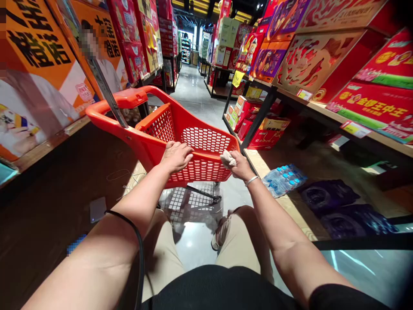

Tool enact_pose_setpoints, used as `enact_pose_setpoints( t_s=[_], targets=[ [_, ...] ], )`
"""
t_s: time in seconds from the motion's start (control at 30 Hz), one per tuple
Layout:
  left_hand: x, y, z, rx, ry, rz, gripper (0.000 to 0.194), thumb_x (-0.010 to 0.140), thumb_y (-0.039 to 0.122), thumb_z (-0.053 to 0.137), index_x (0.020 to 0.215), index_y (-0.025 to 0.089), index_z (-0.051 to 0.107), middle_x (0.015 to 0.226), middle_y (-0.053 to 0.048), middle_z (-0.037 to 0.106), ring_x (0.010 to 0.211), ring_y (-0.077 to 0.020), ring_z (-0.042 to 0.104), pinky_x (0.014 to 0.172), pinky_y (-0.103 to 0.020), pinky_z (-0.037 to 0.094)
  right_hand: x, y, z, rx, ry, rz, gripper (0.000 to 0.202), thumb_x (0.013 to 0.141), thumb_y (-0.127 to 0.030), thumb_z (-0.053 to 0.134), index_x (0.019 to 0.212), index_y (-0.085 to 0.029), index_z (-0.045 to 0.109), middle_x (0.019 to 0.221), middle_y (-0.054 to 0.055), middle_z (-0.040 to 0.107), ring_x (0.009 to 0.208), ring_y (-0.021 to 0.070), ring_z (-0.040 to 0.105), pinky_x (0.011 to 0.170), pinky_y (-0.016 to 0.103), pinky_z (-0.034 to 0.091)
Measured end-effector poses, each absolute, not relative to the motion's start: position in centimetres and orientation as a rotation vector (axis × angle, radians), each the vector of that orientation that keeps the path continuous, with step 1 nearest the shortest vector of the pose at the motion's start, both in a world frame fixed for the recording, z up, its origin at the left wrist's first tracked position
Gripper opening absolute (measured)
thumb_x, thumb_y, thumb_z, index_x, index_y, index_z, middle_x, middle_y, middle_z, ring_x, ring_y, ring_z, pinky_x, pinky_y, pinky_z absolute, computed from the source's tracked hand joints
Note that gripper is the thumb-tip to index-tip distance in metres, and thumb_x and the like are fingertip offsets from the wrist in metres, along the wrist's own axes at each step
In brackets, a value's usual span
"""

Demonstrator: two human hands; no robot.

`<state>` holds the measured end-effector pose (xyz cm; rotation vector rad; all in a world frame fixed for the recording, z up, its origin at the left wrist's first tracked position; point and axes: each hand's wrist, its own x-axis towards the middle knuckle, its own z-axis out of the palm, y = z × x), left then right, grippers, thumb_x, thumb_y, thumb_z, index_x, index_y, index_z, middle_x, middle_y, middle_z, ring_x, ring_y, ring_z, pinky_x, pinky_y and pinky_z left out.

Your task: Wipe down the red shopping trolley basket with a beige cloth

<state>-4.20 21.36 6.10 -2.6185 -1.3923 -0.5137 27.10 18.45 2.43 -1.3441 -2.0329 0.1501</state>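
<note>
Resting against red cart (146, 153), left hand (177, 156), right hand (240, 166) (gripping pale cloth (227, 159))

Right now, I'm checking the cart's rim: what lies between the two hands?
The head view shows bare red cart rim, then whitish cloth in the right hand.

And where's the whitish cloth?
In the head view, the whitish cloth is just right of centre, held in the right hand at the rim of the red cart.
</note>
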Motion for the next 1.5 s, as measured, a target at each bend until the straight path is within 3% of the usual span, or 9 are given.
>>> enact_pose_setpoints(
  t_s=[0.17,0.4,0.57,0.73,0.83,0.97,1.07,1.27,1.5],
  targets=[
    [-2.5,21.5,6.1,-2.569,-1.542,-0.487,0.038,0.091,0.052,0.051,0.109,0.023,0.068,0.113,-0.009,0.07,0.113,-0.029,0.056,0.111,-0.051,0.024,29.2,18.2,0.4,-1.341,-1.863,0.228,0.023,0.082,-0.035,0.064,0.099,-0.019,0.064,0.097,0.006,0.061,0.091,0.0212,0.058,0.083,0.035,0.048],
    [3.5,19.4,4.0,-2.826,-1.338,-0.407,0.062,0.086,0.045,0.059,0.145,0.027,0.05,0.136,-0.009,0.06,0.128,-0.0302,0.049,0.116,-0.053,0.02,25.9,17.8,-0.6,-1.312,-1.862,0.136,0.021,0.089,-0.036,0.061,0.105,-0.022,0.063,0.105,0.007,0.061,0.101,0.0229,0.057,0.092,0.037,0.047],
    [4.4,19.7,3.6,-2.859,-1.311,-0.431,0.058,0.085,0.041,0.06,0.142,0.028,0.053,0.132,-0.007,0.062,0.126,-0.0285,0.05,0.117,-0.05,0.02,25.9,16.8,-3.2,-1.442,-1.742,-0.145,0.033,0.084,-0.025,0.061,0.117,-0.024,0.062,0.125,0.011,0.054,0.119,0.029,0.045,0.107,0.048,0.038],
    [4.5,20.3,3.4,-2.865,-1.334,-0.461,0.051,0.086,0.041,0.059,0.137,0.03,0.058,0.128,-0.006,0.063,0.124,-0.0278,0.051,0.117,-0.051,0.018,24.1,15.7,-6.8,-1.532,-1.523,-0.224,0.039,0.079,-0.016,0.057,0.116,-0.024,0.061,0.133,0.012,0.042,0.123,0.0307,0.036,0.108,0.051,0.035],
    [4.6,20.5,3.3,-2.868,-1.334,-0.474,0.051,0.085,0.039,0.06,0.136,0.031,0.058,0.128,-0.006,0.064,0.123,-0.0273,0.052,0.117,-0.052,0.018,22.9,14.8,-9.9,-1.632,-1.481,-0.16,0.046,0.073,-0.008,0.054,0.116,-0.023,0.06,0.132,0.012,0.041,0.12,0.03,0.037,0.105,0.049,0.038],
    [4.9,20.8,3.5,-2.88,-1.354,-0.471,0.049,0.086,0.038,0.058,0.134,0.031,0.06,0.126,-0.005,0.065,0.121,-0.027,0.052,0.117,-0.053,0.016,21.9,13.6,-13.6,-1.767,-1.49,0.101,0.044,0.063,-0.004,0.051,0.103,-0.023,0.06,0.112,0.009,0.048,0.105,0.0264,0.046,0.096,0.042,0.043],
    [5.3,21.1,3.5,-2.891,-1.345,-0.496,0.047,0.086,0.035,0.056,0.133,0.031,0.061,0.124,-0.005,0.065,0.12,-0.0273,0.052,0.116,-0.053,0.017,22.2,14.1,-12.8,-1.747,-1.403,0.11,0.039,0.068,-0.008,0.052,0.104,-0.021,0.056,0.108,0.008,0.048,0.103,0.0256,0.049,0.096,0.043,0.043],
    [6.1,21.8,3.3,-2.904,-1.324,-0.512,0.053,0.081,0.021,0.053,0.132,0.033,0.061,0.12,-0.004,0.065,0.118,-0.0255,0.052,0.115,-0.051,0.018,24.4,16.3,-5.9,-1.495,-1.21,-0.146,0.039,0.08,-0.029,0.06,0.116,-0.021,0.048,0.12,0.012,0.045,0.113,0.0256,0.048,0.103,0.044,0.043],
    [6.0,22.6,3.5,-2.92,-1.33,-0.504,0.057,0.077,0.016,0.053,0.131,0.032,0.062,0.118,-0.004,0.066,0.116,-0.0261,0.053,0.115,-0.051,0.019,23.4,14.9,-10.2,-1.631,-1.345,0.013,0.03,0.072,-0.015,0.054,0.102,-0.02,0.055,0.107,0.008,0.049,0.104,0.0242,0.049,0.098,0.045,0.045]
  ],
)
